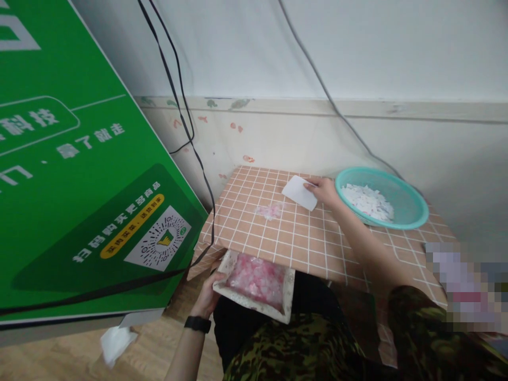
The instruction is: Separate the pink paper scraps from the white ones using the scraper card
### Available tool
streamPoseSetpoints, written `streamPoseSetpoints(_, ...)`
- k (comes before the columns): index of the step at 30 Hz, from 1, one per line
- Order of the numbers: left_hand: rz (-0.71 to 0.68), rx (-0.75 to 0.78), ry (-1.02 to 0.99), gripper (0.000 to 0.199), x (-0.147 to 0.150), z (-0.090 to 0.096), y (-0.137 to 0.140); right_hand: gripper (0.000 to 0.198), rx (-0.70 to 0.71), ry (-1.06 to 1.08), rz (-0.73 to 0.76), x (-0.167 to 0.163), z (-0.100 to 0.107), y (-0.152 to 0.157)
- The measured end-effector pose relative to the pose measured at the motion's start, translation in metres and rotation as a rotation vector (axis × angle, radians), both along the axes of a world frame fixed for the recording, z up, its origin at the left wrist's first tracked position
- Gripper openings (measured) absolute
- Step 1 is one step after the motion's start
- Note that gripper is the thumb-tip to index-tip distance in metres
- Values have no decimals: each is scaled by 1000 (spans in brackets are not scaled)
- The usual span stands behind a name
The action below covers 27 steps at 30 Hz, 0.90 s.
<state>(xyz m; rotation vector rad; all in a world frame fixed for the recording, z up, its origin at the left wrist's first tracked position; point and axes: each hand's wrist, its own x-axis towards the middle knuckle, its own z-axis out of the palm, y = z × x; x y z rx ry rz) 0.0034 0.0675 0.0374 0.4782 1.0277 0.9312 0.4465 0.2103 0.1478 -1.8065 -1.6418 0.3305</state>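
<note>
My left hand (210,291) grips the left side of a pale, speckled box (254,307), which is tilted just below the table's front edge. Pink and white small pieces (256,280) fill the box. Over the far part of the table, my right hand (323,190) pinches a flat white scraper (299,192) with rounded corners. A small heap of pink and clear bits (270,210) lies on the tabletop, just left of the scraper and nearer me.
The table (305,243) has a brown cover with a white grid. At its back right stands a turquoise basket (408,203) holding white pieces. A large green sign board (91,159) leans at the left, with black straps (200,159) hanging beside it. A white bag (116,344) lies on the floor.
</note>
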Motion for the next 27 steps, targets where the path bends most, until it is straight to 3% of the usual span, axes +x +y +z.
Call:
streamPoseSetpoints(8,-24,-39,-3,37,-4,-7,-1,33,-137,46,307,-5,-1,-22)
streamPoseSetpoints(15,-7,-11,-15,40,0,-1,-1,35,-75,49,156,-8,2,-47)
streamPoseSetpoints(21,31,-12,11,41,-1,0,-2,33,-135,104,325,-32,4,-70)
streamPoseSetpoints(27,-8,-53,1,35,-2,-3,-2,33,-57,26,127,-40,1,-86)
